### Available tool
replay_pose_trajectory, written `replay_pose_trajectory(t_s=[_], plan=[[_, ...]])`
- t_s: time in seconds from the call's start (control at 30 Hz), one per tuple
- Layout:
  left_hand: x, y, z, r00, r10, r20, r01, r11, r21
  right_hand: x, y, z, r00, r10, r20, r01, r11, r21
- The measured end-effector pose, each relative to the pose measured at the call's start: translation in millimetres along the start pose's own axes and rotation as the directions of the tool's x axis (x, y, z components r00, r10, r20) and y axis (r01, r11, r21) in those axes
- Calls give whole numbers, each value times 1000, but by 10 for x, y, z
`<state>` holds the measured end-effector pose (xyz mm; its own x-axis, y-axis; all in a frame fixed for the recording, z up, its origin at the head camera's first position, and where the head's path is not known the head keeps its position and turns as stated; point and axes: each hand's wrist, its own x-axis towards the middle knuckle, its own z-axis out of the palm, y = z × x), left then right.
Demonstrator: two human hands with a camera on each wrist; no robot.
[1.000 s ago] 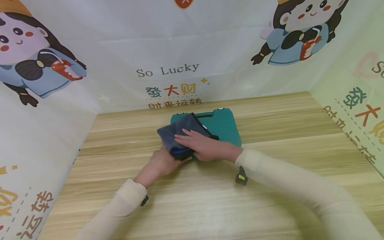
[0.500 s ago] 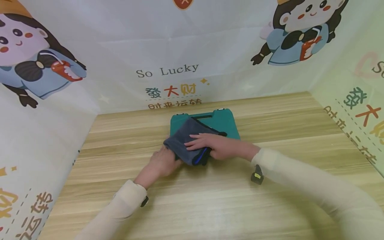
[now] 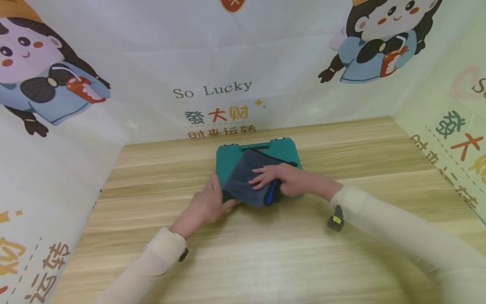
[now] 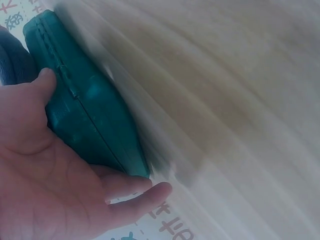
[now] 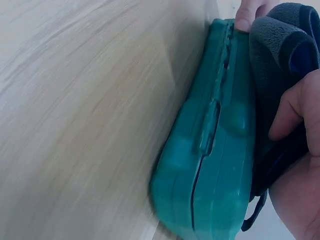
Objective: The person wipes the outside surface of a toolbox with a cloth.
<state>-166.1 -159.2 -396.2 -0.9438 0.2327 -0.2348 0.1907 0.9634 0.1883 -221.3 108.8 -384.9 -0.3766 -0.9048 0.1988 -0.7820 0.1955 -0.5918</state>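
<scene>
A teal plastic carrying case lies flat on the table, its handle side facing the back wall. Over its middle and front edge is a folded dark grey cloth with black edging and a blue inner side. My right hand holds the cloth against the lid, fingers spread on top; in the right wrist view its thumb lies along the cloth's front. My left hand grips the case's front left corner, thumb on the front face and fingers along the left side, as the left wrist view shows.
The wood-grain table is bounded by a printed white backdrop behind and on both sides. A small black device hangs at the right wrist.
My right hand and the cloth have slid rightward across the lid, uncovering its left part. The left hand stays at the front left corner, with more of it showing now.
</scene>
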Motion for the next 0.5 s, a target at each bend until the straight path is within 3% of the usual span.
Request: replay_pose_trajectory(t_s=[0.37,0.5], plan=[[-1,11,6,1000,14,-28,-14,1000,-3,-275,80,-137,992,93,-81,-85,992,91],[-4,6,10,999,15,-29,-15,1000,-1,-345,-72,-225,985,123,-120,-109,987,122]])
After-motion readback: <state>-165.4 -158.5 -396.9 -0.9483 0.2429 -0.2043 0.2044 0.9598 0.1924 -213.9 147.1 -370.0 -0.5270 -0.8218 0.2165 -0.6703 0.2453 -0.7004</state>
